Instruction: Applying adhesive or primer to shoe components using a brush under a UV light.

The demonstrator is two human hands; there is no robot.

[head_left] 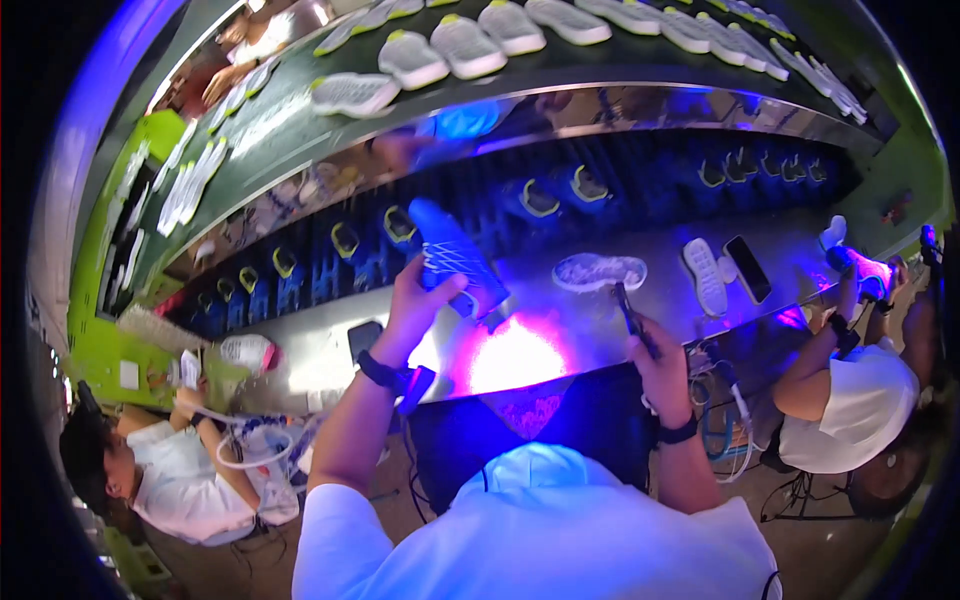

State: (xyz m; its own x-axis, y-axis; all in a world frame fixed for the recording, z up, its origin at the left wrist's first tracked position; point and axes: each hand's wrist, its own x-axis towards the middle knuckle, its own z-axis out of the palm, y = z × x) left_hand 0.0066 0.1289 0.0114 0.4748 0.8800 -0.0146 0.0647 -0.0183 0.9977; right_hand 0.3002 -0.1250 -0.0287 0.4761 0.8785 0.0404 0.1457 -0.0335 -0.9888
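Note:
My left hand (422, 305) is closed around a blue shoe upper (458, 252) with white laces, holding it tilted above the metal bench. My right hand (662, 370) grips a slim dark brush (637, 325). The brush's tip meets the near right edge of a pale shoe sole (590, 271) that lies flat on the bench; its bristles are too small to make out. A bright pink-white glow covers the bench just below the shoe upper.
More white soles (706, 278) lie at right beside a dark phone (748, 270). Blue shoe uppers (345, 240) stand along a shelf behind the bench (500, 225). Above runs a dark belt (290, 160) with rows of soles. Co-workers sit at left (175, 480) and right (850, 410).

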